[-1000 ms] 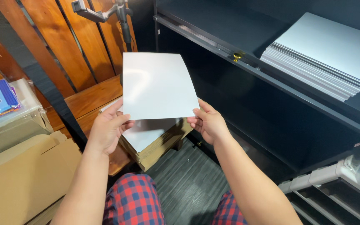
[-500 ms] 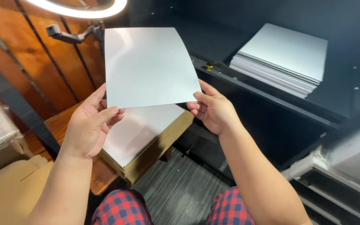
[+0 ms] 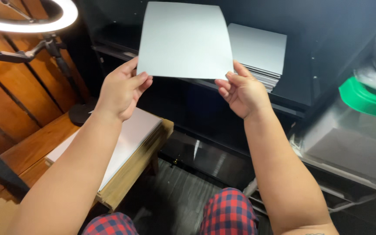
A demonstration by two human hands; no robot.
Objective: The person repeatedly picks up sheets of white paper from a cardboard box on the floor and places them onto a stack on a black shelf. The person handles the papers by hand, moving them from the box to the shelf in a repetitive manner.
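Both hands hold one white glossy sheet raised in front of a dark cabinet shelf. My left hand pinches its lower left corner and my right hand pinches its lower right corner. Behind the sheet, a stack of similar white sheets lies on the shelf, partly hidden. Lower left, another pile of white sheets rests on a cardboard box under my left forearm.
A lit ring light on a black stand sits at the upper left before wooden panelling. A clear plastic bin with a green lid stands at the right. My red checked trousers and grey floor show below.
Both hands have lifted the sheet up and to the right, from above the box pile to the front of the shelf stack. The view has swung right, revealing the green-lidded bin.
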